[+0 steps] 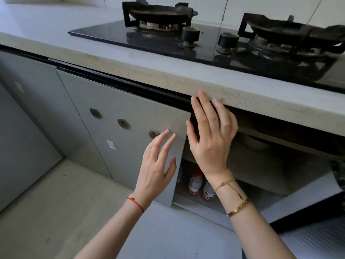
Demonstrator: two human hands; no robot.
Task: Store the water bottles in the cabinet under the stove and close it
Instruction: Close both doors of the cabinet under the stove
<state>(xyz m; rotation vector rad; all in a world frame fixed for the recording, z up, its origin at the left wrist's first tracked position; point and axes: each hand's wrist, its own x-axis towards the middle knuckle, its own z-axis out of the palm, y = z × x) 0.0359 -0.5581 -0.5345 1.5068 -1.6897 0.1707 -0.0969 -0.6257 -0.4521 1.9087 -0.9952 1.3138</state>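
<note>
Under the gas stove (186,40) the cabinet stands partly open. Its left grey door (119,113) is nearly flush with the front. My left hand (158,161) lies flat on that door near its right edge, fingers apart. My right hand (211,133) is spread in front of the gap, fingertips up at the countertop edge (168,75). Inside, on the cabinet floor, stand water bottles with red labels (195,184), partly hidden behind my right wrist. The right door (308,199) swings out wide at the lower right.
Round vent grilles (123,123) and a small sticker (111,145) sit on the left door. Another grey cabinet front (33,101) lies further left. A pale bowl-like object (255,143) rests on the cabinet's upper shelf. Tiled floor (56,212) runs below.
</note>
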